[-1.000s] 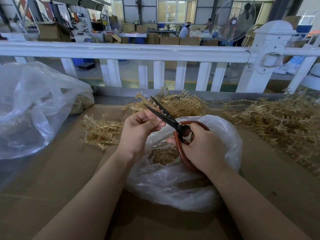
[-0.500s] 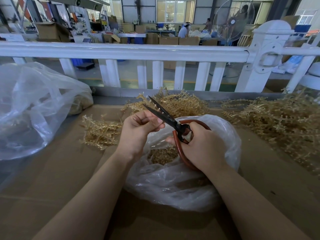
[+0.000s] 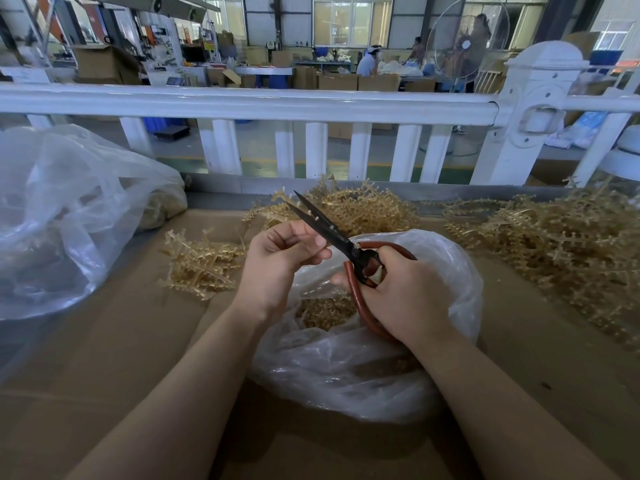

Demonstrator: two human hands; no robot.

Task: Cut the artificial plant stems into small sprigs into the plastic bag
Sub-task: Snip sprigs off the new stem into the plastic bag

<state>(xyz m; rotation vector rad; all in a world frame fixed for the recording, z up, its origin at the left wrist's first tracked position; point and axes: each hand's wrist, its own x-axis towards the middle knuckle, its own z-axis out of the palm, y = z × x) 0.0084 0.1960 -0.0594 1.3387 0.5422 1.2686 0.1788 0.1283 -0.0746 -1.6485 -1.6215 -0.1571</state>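
A cardboard-covered table [image 3: 104, 358] carries everything; an open plastic bag [image 3: 346, 368] of cut sprigs sits at its middle, a larger clear bag [image 3: 62, 216] at the left. Golden stem piles lie left of centre [image 3: 201, 265], behind [image 3: 363, 209] and right [image 3: 561, 244].

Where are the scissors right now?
The scissors are mid-frame in the head view, gripped by the right hand above the open plastic bag, blades pointing up-left past the left hand.

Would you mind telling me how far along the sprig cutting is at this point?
Done: cut sprigs lie in the plastic bag. In hand: the right hand holds the scissors, blades slightly parted beside the left hand, whose fingers are curled; what they pinch is hidden. Left: uncut stems on the right, left and behind.
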